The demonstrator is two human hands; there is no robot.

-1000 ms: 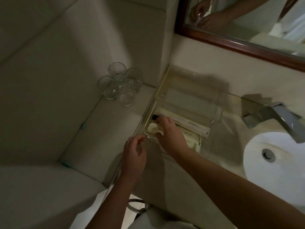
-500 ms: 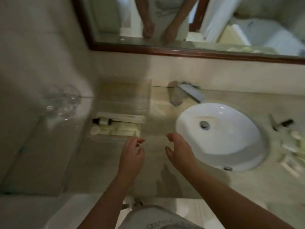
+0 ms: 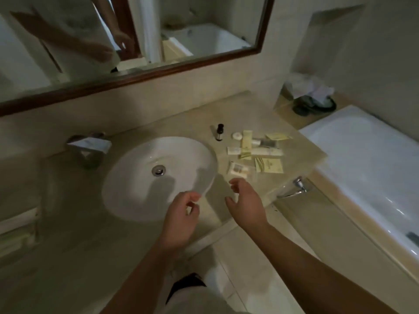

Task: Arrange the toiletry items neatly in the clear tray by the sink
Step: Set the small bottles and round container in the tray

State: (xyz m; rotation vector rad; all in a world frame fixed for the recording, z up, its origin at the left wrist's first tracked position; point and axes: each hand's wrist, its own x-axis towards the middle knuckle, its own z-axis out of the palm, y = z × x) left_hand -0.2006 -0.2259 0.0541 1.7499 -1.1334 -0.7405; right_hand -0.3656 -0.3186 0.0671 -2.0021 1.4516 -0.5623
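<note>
Loose toiletry items lie on the counter right of the sink: a small dark-capped bottle [image 3: 219,132] standing upright, a round white soap [image 3: 237,135], a pale tube [image 3: 246,145], a yellow sachet [image 3: 269,165] and a small white packet [image 3: 238,169]. My right hand [image 3: 246,203] hovers open just in front of them, fingers curled, holding nothing. My left hand [image 3: 181,219] is open over the sink's front rim, also empty. The clear tray [image 3: 20,225] is only a blurred edge at the far left.
The white oval sink [image 3: 136,189] fills the counter's middle, with a chrome faucet [image 3: 89,145] behind it. A framed mirror [image 3: 136,41] hangs above. A white bathtub [image 3: 367,168] lies to the right, and a bin [image 3: 314,103] with a liner stands in the far corner.
My view swung right from the tray to the sink and the loose items. Both hands left the tray, empty, and moved right across the sink front.
</note>
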